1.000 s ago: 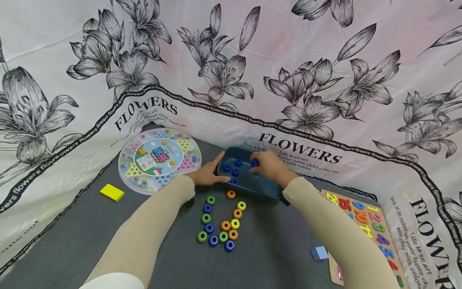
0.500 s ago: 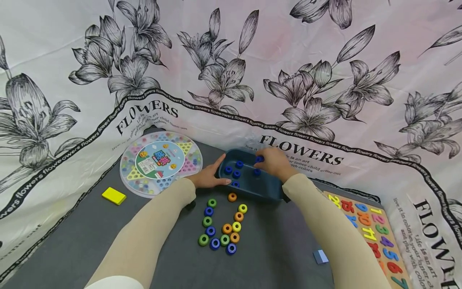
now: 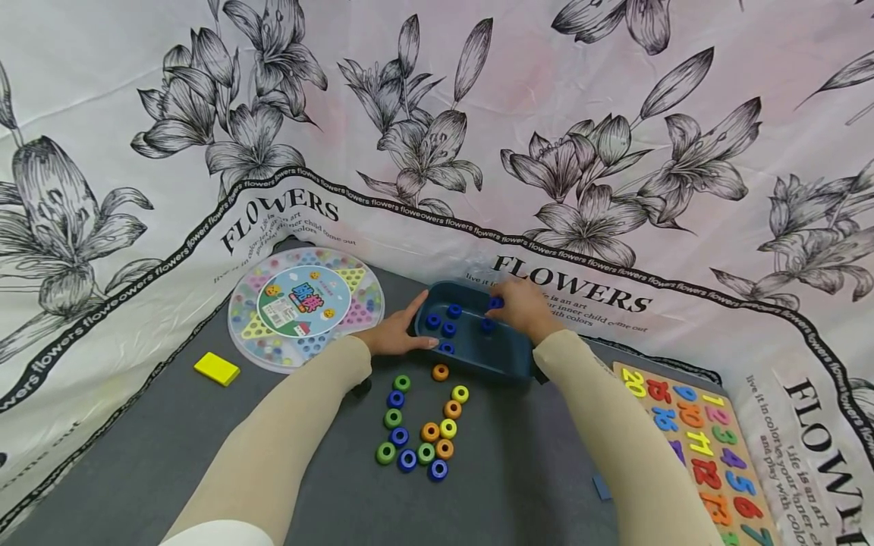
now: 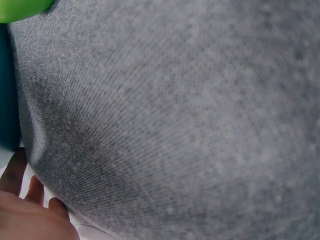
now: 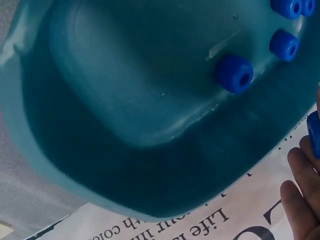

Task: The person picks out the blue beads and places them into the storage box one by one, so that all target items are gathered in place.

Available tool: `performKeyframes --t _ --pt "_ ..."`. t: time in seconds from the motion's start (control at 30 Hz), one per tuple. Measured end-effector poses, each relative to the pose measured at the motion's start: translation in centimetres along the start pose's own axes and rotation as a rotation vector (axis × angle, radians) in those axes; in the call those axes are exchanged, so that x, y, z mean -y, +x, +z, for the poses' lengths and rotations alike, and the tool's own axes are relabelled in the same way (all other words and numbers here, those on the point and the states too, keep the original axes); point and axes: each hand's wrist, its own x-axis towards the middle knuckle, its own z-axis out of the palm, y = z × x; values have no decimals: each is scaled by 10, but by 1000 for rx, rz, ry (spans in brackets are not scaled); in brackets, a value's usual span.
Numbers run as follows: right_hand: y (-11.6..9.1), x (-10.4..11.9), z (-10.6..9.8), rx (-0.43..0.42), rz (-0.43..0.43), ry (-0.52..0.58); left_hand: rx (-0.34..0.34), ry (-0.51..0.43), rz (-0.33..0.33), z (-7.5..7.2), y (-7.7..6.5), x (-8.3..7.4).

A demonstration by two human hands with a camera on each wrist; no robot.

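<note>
A dark teal tray [image 3: 498, 353] stands near the back of the grey table. My left hand [image 3: 394, 331] spans its left end, thumb and forefinger spread and straight along the rim. In the left wrist view, the left hand's fingers [image 4: 35, 192] are loosely extended beside the tray wall. My right hand [image 3: 524, 307] pinches a blue bead [image 5: 314, 134] above the tray's back rim. Several other blue beads [image 3: 448, 328] lie inside, one of them [image 3: 488, 325] just below the right hand. In front, green, blue, orange and yellow beads [image 3: 399, 435] form a U-like shape.
A round game board [image 3: 307, 303] lies back left, with a yellow block [image 3: 217, 368] before it. To the right are a wooden number board [image 3: 710, 440] and a blue block [image 3: 602, 487], partly behind the right sleeve. A flowered cloth [image 3: 410, 227] hangs close behind the tray.
My right hand has shifted slightly back and right, still pinching a blue bead. A blue bead in the tray beneath it has come into sight. The left hand stays at the tray.
</note>
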Motion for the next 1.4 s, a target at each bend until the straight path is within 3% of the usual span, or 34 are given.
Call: performKeyframes --t 0.33,0.7,1.13,1.4 --pt "3 1 6 44 21 64 -4 6 -30 1 1 0" --pt "4 7 3 41 -6 25 -10 1 -34 2 2 1" --pt "6 14 -5 41 -10 52 -10 -5 -48 2 1 1" --pt "11 4 -7 81 60 109 -18 -3 -38 3 1 4"
